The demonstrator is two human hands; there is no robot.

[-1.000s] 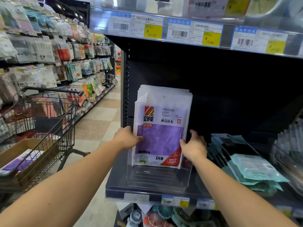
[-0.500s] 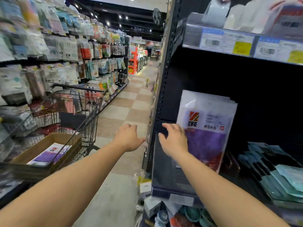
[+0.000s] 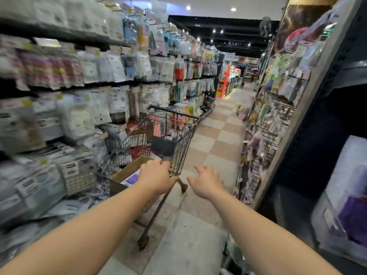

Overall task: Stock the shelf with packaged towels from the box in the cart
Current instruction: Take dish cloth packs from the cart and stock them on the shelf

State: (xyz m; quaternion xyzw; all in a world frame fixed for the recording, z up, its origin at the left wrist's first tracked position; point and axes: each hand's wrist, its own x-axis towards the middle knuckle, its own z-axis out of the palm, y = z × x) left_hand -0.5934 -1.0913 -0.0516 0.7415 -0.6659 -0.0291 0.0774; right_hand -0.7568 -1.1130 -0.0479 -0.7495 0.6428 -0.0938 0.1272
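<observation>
A wire shopping cart [image 3: 174, 133] stands in the aisle at centre left, holding a brown cardboard box [image 3: 128, 169]. Purple packaged towels [image 3: 133, 178] show inside the box. My left hand [image 3: 156, 176] is over the box's near right edge, fingers loosely curled, nothing in it. My right hand [image 3: 206, 182] hovers over the floor just right of the cart, fingers spread and empty. At the far right edge, the stack of purple-and-white towel packs [image 3: 351, 187] stands on the dark shelf [image 3: 294, 207].
Shelves of hanging packaged goods [image 3: 95, 92] line the left side, close behind the cart. Wire hooks with small goods [image 3: 266, 139] stick out from the right shelving unit. The tiled aisle floor [image 3: 216, 135] runs ahead between them.
Both hands have let go of the towel packs on the shelf and swung left toward the cart. The view has turned left, so the shelf is now at the right edge.
</observation>
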